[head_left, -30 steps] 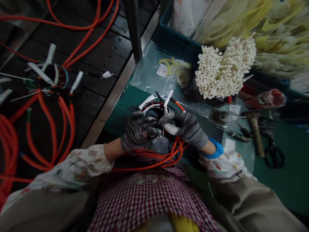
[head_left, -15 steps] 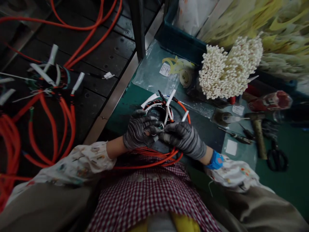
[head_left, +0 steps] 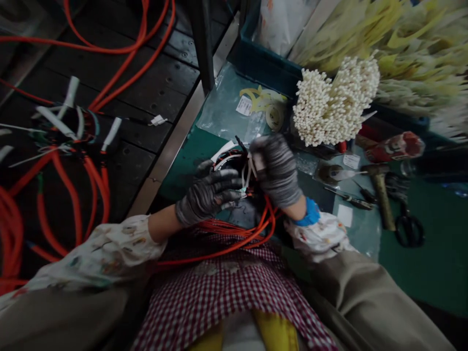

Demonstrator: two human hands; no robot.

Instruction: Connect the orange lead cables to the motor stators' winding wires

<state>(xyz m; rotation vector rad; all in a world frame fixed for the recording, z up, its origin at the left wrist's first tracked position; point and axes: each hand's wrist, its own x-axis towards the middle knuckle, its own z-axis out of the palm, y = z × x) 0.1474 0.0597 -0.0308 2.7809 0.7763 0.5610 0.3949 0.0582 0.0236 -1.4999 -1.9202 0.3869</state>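
While the green bench (head_left: 183, 165) leaves a bare strip along its metal edge (head_left: 165, 148), I observe the left hand (head_left: 209, 192), fingers extended, and the blurred right hand (head_left: 277, 169), fingers curled, either grip indeterminable; near both sits the wound ring (head_left: 228, 157).

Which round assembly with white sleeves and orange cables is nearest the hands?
The assembly between the grey-gloved left hand and right hand; the other assembly sits farther left.
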